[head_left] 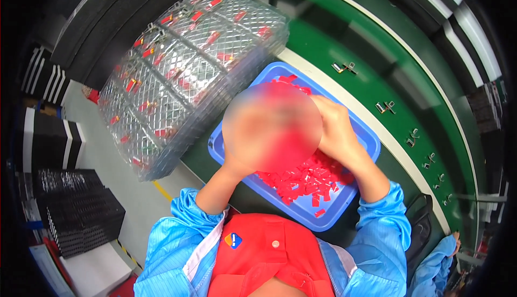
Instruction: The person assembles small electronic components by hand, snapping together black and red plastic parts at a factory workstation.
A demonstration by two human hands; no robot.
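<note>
Both of my hands are raised over a blue plastic tray (371, 142) heaped with small red rectangular pieces (307, 181). A round blurred patch covers most of my left hand (239, 159) and whatever lies between the two hands. The back and wrist of my right hand (338, 130) show at the patch's right edge, its fingers bent inward and their tips lost in the blur. I cannot make out what either hand holds. To the left of the tray stands a stack of clear plastic blister trays (188, 60), its top one carrying several small metal parts with red pieces.
A green conveyor belt (366, 89) curves along the right, with several small metal parts (385, 107) spaced on it. Stacks of black trays (81, 211) stand at lower left. Another person's blue sleeve (433, 264) shows at lower right, beside a black chair back (420, 221).
</note>
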